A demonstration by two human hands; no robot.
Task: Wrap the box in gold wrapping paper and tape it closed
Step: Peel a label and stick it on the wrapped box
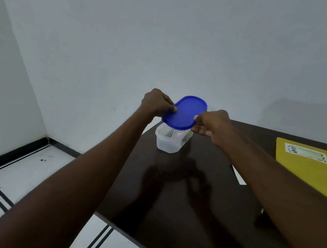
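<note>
At frame centre, the left hand [157, 103] and right hand [211, 123] pinched the blue lid [184, 112] tilted above the clear box [169, 140].

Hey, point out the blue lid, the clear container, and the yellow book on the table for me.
blue lid [184, 112], head view, middle of its top face
clear container [167, 143], head view, front wall
yellow book [313, 167], head view, plain cover below its label

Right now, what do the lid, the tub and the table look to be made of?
Lid: opaque blue plastic with a smooth moulded rim. Tub: translucent white plastic, since its contents show faintly through the wall. Table: dark glossy wood or laminate, which mirrors the arms' shadows.
</note>
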